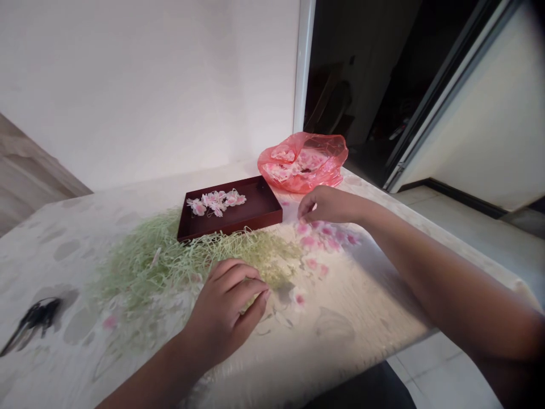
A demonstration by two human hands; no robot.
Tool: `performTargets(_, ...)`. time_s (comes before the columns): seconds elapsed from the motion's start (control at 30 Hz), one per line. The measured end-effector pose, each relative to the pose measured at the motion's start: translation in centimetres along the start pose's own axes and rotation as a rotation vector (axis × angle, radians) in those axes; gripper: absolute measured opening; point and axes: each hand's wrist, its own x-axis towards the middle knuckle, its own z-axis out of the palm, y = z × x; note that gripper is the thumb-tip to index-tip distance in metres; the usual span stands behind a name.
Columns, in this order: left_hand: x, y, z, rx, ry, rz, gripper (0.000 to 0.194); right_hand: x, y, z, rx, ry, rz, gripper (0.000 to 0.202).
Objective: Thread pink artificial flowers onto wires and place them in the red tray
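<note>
My right hand (330, 205) reaches over a pile of loose pink and white artificial flowers (334, 241). Its thumb and forefinger are pinched at an artificial flower on the pile's left edge. My left hand (232, 304) hovers by the front of the pale green shredded paper (149, 267), fingers curled and fingertips together; whether anything small is between them is hidden. Behind the shredded paper sits a shallow dark red box (261, 207), and several pink-white artificial flowers (217, 201) lie in its left part.
A red plastic bag (304, 184) holding more flowers stands open at the back of the table (353, 335), near the wall (149, 91). Black keys (38, 318) lie at the far left. Single flowers are scattered in front of the pile. Beyond the right edge is a dark doorway (361, 74).
</note>
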Motion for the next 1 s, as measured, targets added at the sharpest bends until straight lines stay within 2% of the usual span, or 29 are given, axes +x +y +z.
performTargets(0.1, 0.1, 0.0, -0.2, 0.011, -0.021, 0.002, 0.011, 0.3, 0.8, 0.2, -0.047, -0.099, -0.011, 0.007)
performTargets(0.23, 0.3, 0.0, -0.2, 0.020, -0.040, 0.010, 0.011, 0.3, 0.7, 0.7, -0.063, -0.135, -0.043, 0.005)
performTargets(0.33, 0.4, -0.1, -0.1, 0.001, -0.015, 0.001, 0.010, 0.1, -0.1, 0.9, 0.028, -0.090, -0.072, 0.009)
performTargets(0.43, 0.5, -0.2, -0.1, -0.060, 0.035, -0.052, 0.008, -0.1, -1.1, 1.4, 0.298, 0.017, -0.139, 0.014)
performTargets(0.53, 0.3, -0.2, -0.2, -0.152, 0.080, -0.165, 0.007, -0.4, -2.4, 2.8, 0.618, 0.050, -0.239, 0.014)
performTargets(0.63, 0.2, 0.0, -0.2, -0.298, 0.132, -0.368, 0.014, -1.0, -4.0, 5.0, 0.778, 0.019, -0.362, 0.013)
performTargets(0.77, 0.3, 0.2, -0.1, -0.560, 0.212, -0.619, 0.030, -1.9, -5.8, 7.6, 0.856, -0.056, -0.475, 0.009)
performTargets(0.9, 0.6, 0.3, 0.1, -0.631, 0.232, -0.775, 0.021, -2.7, -6.7, 8.5, 0.870, -0.093, -0.500, 0.007)
performTargets(1.0, 0.8, 0.5, 0.0, -0.672, 0.256, -0.838, 0.019, -3.0, -6.8, 8.4, 0.857, -0.103, -0.500, 0.005)
